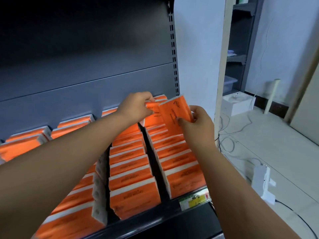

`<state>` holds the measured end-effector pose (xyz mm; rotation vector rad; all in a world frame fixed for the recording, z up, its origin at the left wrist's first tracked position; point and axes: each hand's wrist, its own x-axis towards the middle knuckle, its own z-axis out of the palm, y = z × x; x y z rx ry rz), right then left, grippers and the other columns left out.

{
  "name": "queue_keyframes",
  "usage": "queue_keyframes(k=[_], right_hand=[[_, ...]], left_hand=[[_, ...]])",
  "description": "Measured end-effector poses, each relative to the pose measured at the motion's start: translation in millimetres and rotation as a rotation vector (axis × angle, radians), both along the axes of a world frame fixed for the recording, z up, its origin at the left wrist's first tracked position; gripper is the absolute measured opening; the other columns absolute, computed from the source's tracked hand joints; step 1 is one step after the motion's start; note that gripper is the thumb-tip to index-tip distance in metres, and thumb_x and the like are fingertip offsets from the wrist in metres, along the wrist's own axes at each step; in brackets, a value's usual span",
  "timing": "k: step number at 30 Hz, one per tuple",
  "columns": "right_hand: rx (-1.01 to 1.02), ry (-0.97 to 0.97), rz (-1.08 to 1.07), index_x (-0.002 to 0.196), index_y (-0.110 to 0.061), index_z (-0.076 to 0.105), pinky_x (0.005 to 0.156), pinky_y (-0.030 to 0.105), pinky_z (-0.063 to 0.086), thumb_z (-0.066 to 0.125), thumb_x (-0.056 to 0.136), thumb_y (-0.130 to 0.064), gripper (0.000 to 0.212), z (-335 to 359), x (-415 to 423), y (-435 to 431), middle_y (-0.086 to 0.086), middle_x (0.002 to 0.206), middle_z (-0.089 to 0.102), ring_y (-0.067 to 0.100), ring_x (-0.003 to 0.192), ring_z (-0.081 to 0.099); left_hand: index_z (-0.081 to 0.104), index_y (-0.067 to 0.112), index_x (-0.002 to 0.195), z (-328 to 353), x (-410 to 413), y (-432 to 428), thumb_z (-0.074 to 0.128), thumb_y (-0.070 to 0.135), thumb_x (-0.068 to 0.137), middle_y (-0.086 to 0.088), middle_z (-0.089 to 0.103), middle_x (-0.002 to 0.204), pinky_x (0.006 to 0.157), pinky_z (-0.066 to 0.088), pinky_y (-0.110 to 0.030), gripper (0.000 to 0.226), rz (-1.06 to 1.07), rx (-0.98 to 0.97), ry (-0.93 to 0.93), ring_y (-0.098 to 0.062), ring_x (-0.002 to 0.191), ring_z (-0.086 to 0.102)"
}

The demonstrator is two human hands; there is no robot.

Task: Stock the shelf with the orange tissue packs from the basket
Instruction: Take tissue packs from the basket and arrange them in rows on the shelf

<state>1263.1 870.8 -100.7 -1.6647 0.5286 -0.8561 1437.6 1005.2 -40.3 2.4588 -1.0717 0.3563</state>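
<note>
Pale bluish wall (195, 49), light tiled floor (276, 144) strewn with cables (227, 140), grey storage rack (241, 40), white box (238, 104)

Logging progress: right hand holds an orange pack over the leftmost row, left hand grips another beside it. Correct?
No. In the head view the right hand holds the orange pack over the rightmost row; the left hand grips a second pack beside it.

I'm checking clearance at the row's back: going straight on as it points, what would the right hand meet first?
Probably the rearmost orange plastic-wrapped tissue pack that the left hand grips; the right hand and its tilted orange pack point at it. Depth is unclear.
</note>
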Motion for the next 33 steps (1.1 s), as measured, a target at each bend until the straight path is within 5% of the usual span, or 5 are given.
queue_keyframes(k=[8,13,18,22,33], right_hand=[[-0.003,0.035,0.000,0.110,-0.035,0.060,0.068,0.022,0.046,0.069,0.087,-0.021,0.028,4,1,4,-0.016,0.089,0.064,0.001,0.081,0.063],[-0.027,0.049,0.010,0.110,-0.035,0.059,0.063,0.019,0.041,0.068,0.089,-0.020,0.027,6,3,7,-0.017,0.088,0.062,0.000,0.079,0.060],[-0.036,0.066,0.013,0.111,-0.036,0.057,0.063,0.019,0.041,0.068,0.090,-0.022,0.028,6,9,10,-0.015,0.087,0.063,0.001,0.078,0.061],[-0.036,0.081,-0.012,0.113,-0.036,0.057,0.061,0.020,0.040,0.068,0.090,-0.023,0.028,5,12,11,-0.014,0.084,0.063,0.002,0.075,0.061],[-0.039,0.078,-0.075,0.110,-0.038,0.058,0.061,0.018,0.040,0.068,0.088,-0.023,0.029,6,13,11,-0.016,0.083,0.063,0.000,0.075,0.061]], left_hand=[[0.074,0.025,0.111,4,-4,-3,0.086,0.023,0.077,0.000,0.071,0.084,0.076,0.053,-0.036,0.036,-0.035,-0.018,-0.063,-0.023,0.086,0.064],[0.071,0.018,0.117,-5,-5,-9,0.073,0.013,0.080,-0.006,0.072,0.099,0.086,0.049,-0.042,0.038,-0.065,0.073,-0.224,-0.034,0.105,0.055],[0.069,0.021,0.110,-5,-2,-8,0.071,0.024,0.084,0.000,0.071,0.105,0.092,0.045,-0.045,0.026,-0.039,0.189,-0.353,-0.029,0.120,0.049],[0.068,0.019,0.111,-4,1,-10,0.074,0.030,0.083,-0.012,0.065,0.126,0.098,0.038,-0.043,0.031,-0.047,0.276,-0.396,-0.029,0.142,0.039],[0.065,0.021,0.116,-3,4,-1,0.075,0.038,0.085,0.003,0.064,0.124,0.096,0.040,-0.043,0.037,-0.014,0.369,-0.428,-0.027,0.140,0.036]])
